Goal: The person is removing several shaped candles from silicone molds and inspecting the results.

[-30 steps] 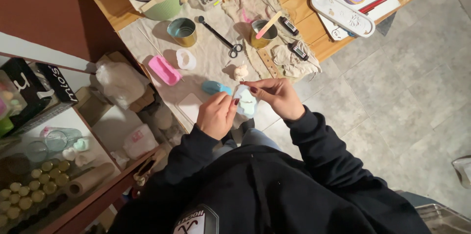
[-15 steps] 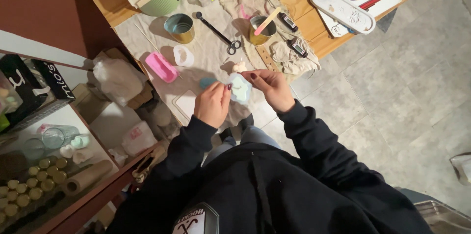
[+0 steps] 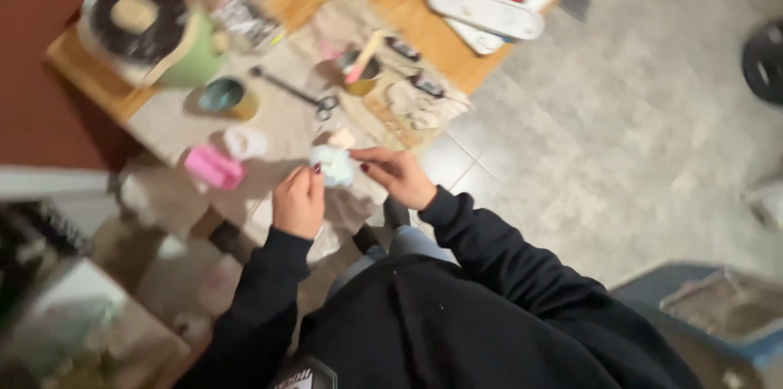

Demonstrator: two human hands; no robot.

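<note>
Both arms in black sleeves reach forward, elbows bent. The left hand and the right hand are raised close together, their fingers curled inward and pinching, fingertips facing each other across a narrow gap.

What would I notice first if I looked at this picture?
First the two hands in the middle: the left hand and right hand together hold a small pale lump over the cloth-covered table. Next, the bright pink block lying left of the hands. Then the big round dark-topped pot at the table's far left corner, though the picture is blurry.
</note>
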